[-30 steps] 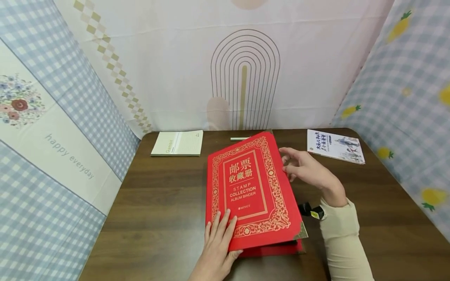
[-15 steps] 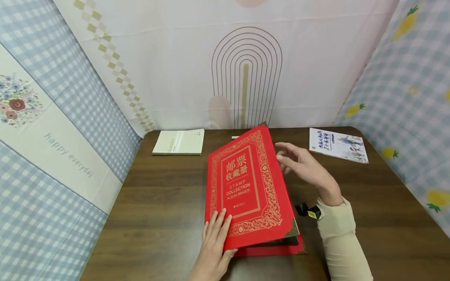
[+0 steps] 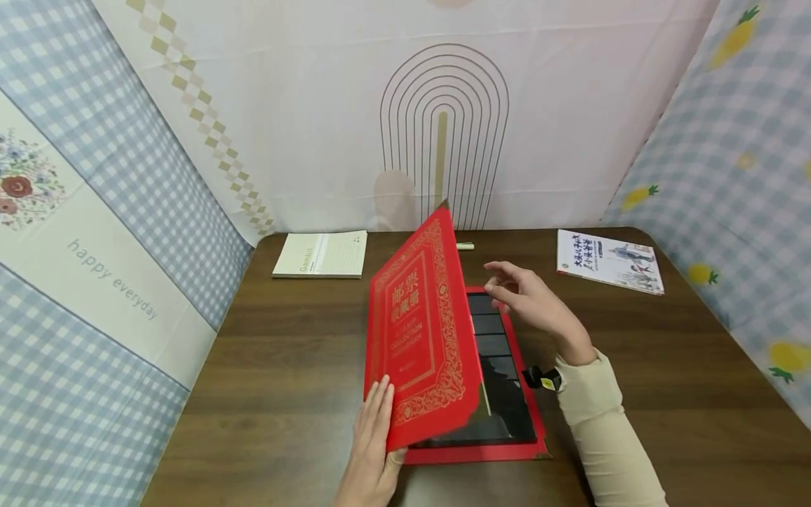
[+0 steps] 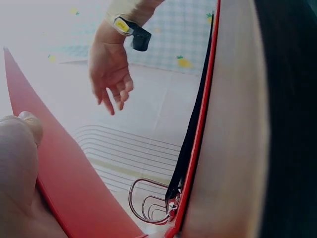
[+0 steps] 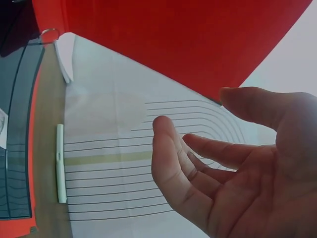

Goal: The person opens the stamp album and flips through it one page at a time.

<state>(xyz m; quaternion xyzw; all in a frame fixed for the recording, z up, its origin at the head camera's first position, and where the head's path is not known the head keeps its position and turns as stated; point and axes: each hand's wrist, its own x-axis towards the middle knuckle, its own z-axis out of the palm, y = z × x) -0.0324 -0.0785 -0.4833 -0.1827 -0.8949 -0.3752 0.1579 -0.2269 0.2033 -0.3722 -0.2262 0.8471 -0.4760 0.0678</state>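
A red stamp album (image 3: 415,331) with gold lettering lies on the table, its front cover tilted steeply up toward the left. Black pocket pages (image 3: 507,394) show beneath the raised cover. My left hand (image 3: 370,440) grips the cover's lower edge, fingers along the outside and thumb on the inner face, as the left wrist view shows. My right hand (image 3: 526,299) hovers above the album's right side, fingers loosely bent and holding nothing. In the left wrist view, metal binder rings (image 4: 148,201) stand at the spine.
A pale notebook (image 3: 321,255) lies at the table's back left. A white picture-covered booklet (image 3: 610,260) is at the back right. Behind the album lies a slim light-green pen-like stick (image 5: 60,163). Cloth hangings (image 3: 317,120) enclose the table on several sides.
The album cover has swung up and leftward, uncovering the black pages. My left hand has moved slightly left with it. My right hand has come away from the cover's edge and drifted left.
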